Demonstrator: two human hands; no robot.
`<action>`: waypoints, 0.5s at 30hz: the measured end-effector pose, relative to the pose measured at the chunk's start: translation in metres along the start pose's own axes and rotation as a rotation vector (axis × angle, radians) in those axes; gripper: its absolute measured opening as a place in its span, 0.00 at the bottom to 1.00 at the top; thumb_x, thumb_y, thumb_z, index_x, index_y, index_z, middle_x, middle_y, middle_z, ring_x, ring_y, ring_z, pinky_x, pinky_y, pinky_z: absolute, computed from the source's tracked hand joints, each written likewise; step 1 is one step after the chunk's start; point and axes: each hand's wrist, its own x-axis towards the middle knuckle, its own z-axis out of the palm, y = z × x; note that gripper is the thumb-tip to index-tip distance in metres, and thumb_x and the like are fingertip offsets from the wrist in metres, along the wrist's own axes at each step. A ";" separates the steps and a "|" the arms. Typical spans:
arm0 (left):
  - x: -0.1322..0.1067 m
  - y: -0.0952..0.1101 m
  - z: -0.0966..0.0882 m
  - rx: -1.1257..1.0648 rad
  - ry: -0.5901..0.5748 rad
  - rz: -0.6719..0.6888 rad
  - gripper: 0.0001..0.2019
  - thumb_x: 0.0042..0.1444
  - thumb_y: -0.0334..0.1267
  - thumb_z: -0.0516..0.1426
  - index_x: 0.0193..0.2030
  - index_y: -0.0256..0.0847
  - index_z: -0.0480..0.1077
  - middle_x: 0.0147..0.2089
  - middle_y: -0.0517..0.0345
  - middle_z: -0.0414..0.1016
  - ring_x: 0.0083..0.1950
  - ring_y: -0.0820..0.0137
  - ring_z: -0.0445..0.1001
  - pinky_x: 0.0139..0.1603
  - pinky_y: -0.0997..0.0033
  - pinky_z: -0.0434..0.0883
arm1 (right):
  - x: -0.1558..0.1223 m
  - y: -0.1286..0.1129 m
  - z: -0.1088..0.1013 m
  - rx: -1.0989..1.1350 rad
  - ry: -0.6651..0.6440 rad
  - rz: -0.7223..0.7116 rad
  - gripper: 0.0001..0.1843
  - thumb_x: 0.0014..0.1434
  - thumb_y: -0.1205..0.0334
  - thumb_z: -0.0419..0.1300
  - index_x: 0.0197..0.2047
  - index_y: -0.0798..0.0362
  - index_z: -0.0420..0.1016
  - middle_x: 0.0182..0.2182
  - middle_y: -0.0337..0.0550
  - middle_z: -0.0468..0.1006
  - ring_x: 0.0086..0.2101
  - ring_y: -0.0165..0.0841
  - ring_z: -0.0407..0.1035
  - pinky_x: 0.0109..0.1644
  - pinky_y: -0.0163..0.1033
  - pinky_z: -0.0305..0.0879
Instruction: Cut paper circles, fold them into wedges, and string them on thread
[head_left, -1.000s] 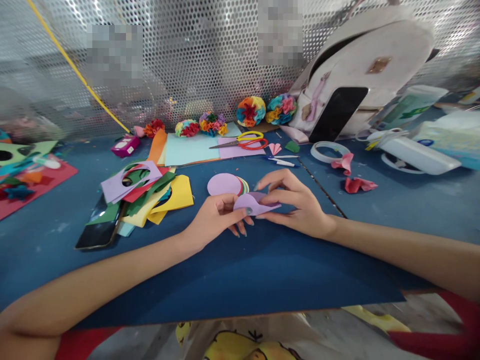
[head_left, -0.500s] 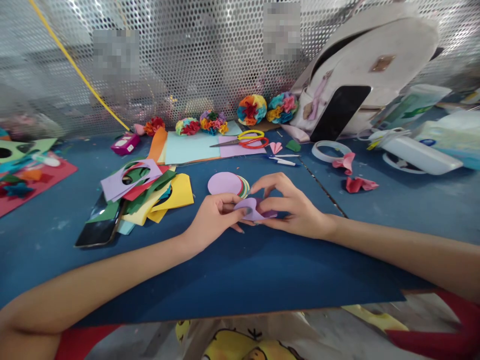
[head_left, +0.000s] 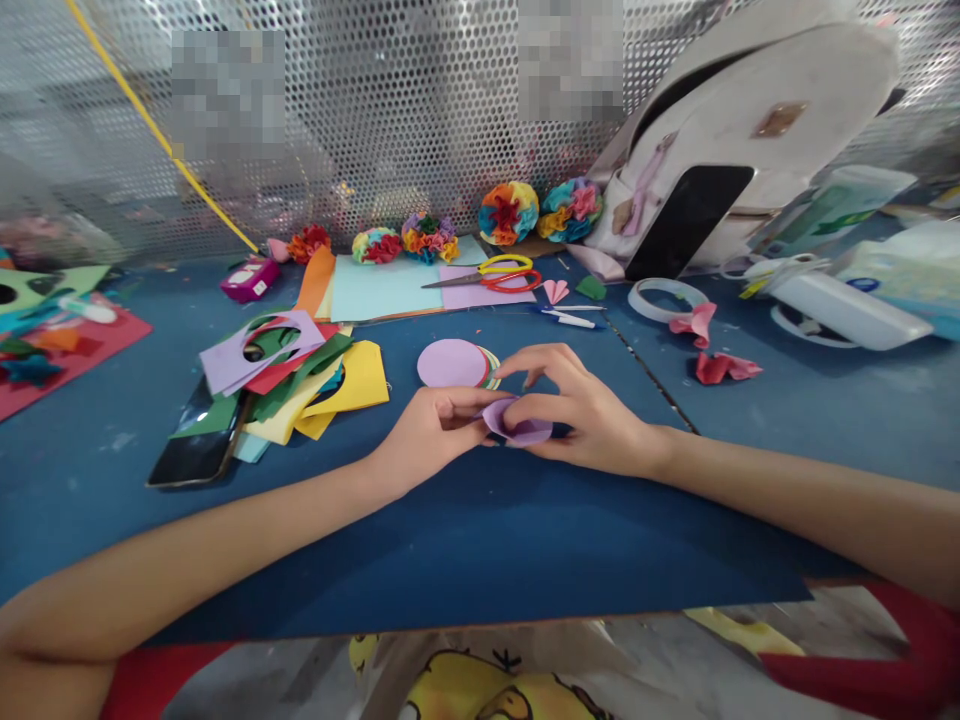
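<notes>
A small purple paper piece [head_left: 529, 432], bent into a cupped curl, is held between my two hands above the blue table. My left hand [head_left: 435, 430] pinches its left edge between thumb and fingers. On its other side, my right hand [head_left: 589, 415] grips the paper, with a finger reaching into the curl and the index finger arched above. Just behind the hands lies a stack of paper circles [head_left: 451, 363], purple on top, with red, green and pale edges showing at the right. The fingertips under the paper are partly hidden.
Left of my hands, cut paper scraps [head_left: 337, 380] cover part of a phone [head_left: 196, 462]. Behind are scissors [head_left: 506, 275] on paper sheets [head_left: 390, 288], pens [head_left: 574, 317] and paper flowers [head_left: 508, 212]. A tape roll [head_left: 666, 298], glue gun [head_left: 847, 305] and backpack [head_left: 787, 110] stand right.
The purple paper has gone from a loosely bent, flatter shape to a rounder cup, with my right finger further inside it. The view has shifted slightly.
</notes>
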 end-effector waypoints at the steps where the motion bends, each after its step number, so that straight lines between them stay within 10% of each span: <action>1: 0.000 0.000 -0.001 -0.004 -0.008 0.004 0.18 0.55 0.37 0.68 0.52 0.37 0.81 0.50 0.50 0.86 0.49 0.63 0.84 0.51 0.68 0.80 | 0.000 0.000 0.000 -0.008 0.002 0.010 0.05 0.67 0.63 0.65 0.46 0.47 0.75 0.56 0.51 0.72 0.57 0.46 0.67 0.54 0.52 0.73; 10: 0.001 0.002 -0.003 -0.094 0.033 0.010 0.22 0.55 0.44 0.70 0.52 0.34 0.76 0.44 0.50 0.84 0.40 0.67 0.82 0.41 0.69 0.82 | 0.002 -0.004 -0.012 0.232 0.036 0.037 0.26 0.77 0.45 0.44 0.46 0.51 0.77 0.53 0.53 0.74 0.52 0.43 0.69 0.52 0.49 0.71; 15: 0.002 0.002 -0.001 -0.038 0.048 0.006 0.18 0.56 0.44 0.69 0.46 0.36 0.72 0.33 0.58 0.81 0.31 0.72 0.79 0.35 0.73 0.80 | 0.003 -0.005 -0.009 0.215 0.140 0.114 0.06 0.71 0.58 0.61 0.49 0.48 0.74 0.46 0.47 0.78 0.48 0.39 0.73 0.53 0.45 0.72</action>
